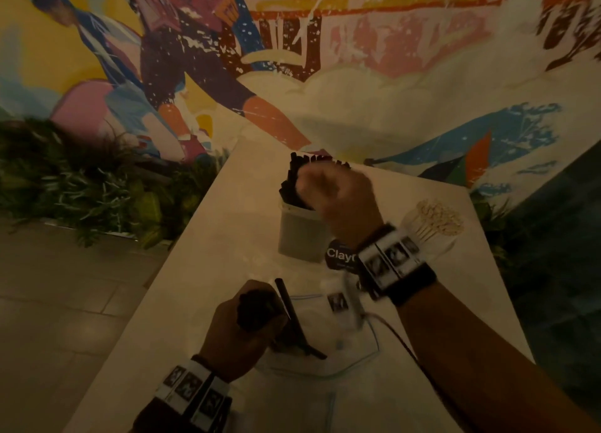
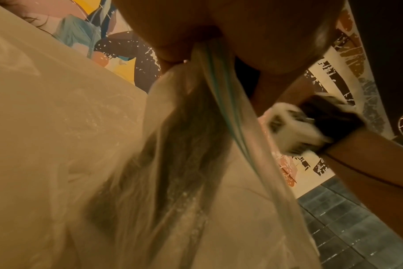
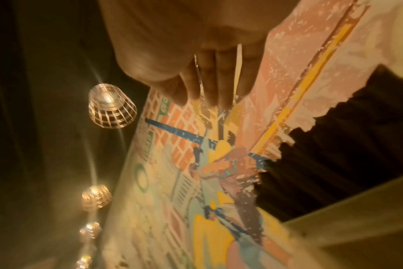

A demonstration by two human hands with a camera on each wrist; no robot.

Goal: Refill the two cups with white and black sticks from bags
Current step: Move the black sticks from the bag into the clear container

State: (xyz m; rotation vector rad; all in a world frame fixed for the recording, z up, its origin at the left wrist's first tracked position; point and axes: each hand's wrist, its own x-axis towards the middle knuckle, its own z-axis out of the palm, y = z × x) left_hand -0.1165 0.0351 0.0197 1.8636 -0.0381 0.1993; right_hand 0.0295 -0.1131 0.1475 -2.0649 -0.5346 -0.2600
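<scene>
A white ribbed cup [image 1: 299, 234] packed with black sticks [image 1: 292, 185] stands mid-table. My right hand [image 1: 335, 192] hovers blurred at the tops of those sticks. In the right wrist view its fingers [image 3: 207, 81] lie straight and together, holding nothing, with the black sticks [image 3: 334, 145] and the cup rim [image 3: 345, 218] beside them. My left hand [image 1: 247, 322] grips the mouth of a clear zip bag [image 1: 341, 351] with a few black sticks [image 1: 294, 322] in it. In the left wrist view the bag [image 2: 196, 145] hangs from that hand [image 2: 196, 36]. A clear cup of white sticks [image 1: 439, 221] stands at the right.
The white table [image 1: 211, 270] has its left edge close to my left hand, with tiled floor and plants [image 1: 81, 179] beyond. A black label [image 1: 340, 255] sits by the ribbed cup. A thin cable [image 1: 390, 328] runs from my right wrist. A painted wall rises behind.
</scene>
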